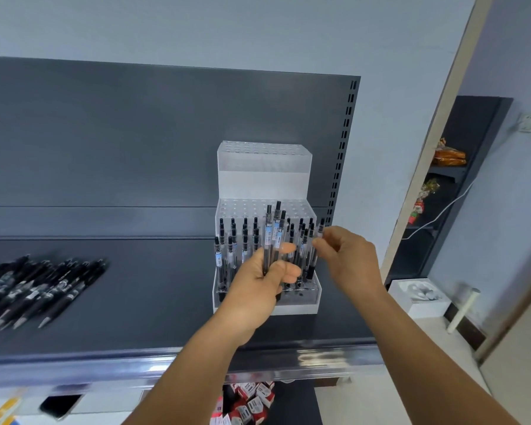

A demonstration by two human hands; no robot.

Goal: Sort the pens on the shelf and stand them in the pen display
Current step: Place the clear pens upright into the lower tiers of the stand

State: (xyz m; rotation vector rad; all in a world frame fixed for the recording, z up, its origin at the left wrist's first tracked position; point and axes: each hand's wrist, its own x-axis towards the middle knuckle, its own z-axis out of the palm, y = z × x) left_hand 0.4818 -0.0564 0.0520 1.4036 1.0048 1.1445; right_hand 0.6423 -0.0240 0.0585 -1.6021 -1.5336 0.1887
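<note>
A clear tiered pen display (314, 297) stands on the dark shelf (141, 308), with several black-capped pens upright in its lowest tier. My left hand (259, 286) grips a small bunch of clear pens (272, 234) upright in front of the display. My right hand (348, 259) pinches a single pen (319, 233) near its top, at the display's right side. A pile of loose black pens (34, 286) lies on the shelf at the left. The upper tiers of the display hold no pens.
The shelf's clear front rail (166, 368) runs across below my arms. Red and white boxes (249, 400) sit on the lower level. A white box (417, 297) stands on the floor at the right, by a doorway.
</note>
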